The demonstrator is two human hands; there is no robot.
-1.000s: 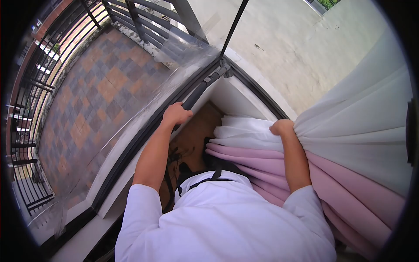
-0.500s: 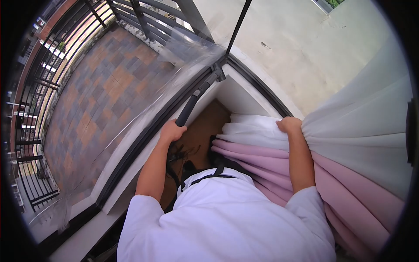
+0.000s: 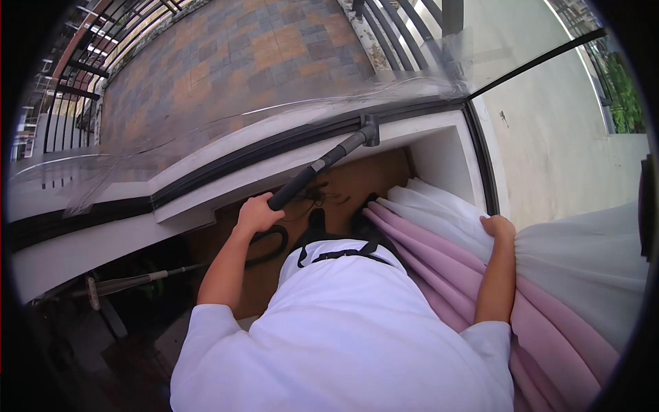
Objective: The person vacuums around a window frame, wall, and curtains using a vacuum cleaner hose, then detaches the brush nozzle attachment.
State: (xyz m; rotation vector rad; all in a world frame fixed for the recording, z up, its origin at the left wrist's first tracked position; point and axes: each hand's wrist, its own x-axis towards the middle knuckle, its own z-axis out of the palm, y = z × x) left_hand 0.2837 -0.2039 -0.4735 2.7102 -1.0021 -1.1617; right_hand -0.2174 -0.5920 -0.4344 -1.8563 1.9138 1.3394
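Note:
My left hand (image 3: 259, 213) is wrapped round the black handle of a vacuum cleaner wand (image 3: 319, 167). The wand slants up to the right, and its small nozzle (image 3: 371, 132) rests at the dark window track (image 3: 274, 150). A black hose (image 3: 283, 240) curves below that hand. On the right, my right hand (image 3: 499, 226) is closed on the white sheer curtain (image 3: 446, 214), holding it aside by the window corner. Pink curtain folds (image 3: 439, 255) hang beneath my right forearm.
White sill walls (image 3: 446, 154) frame the brown floor (image 3: 391, 172), where thin cables (image 3: 317, 196) lie near my feet. Beyond the glass are a tiled balcony (image 3: 240, 55) and dark railings (image 3: 401, 31). A grey pole (image 3: 147, 277) lies lower left.
My view has turned, swinging the window frame round. The nozzle has slid along the track, away from the window corner. Both hands keep their hold.

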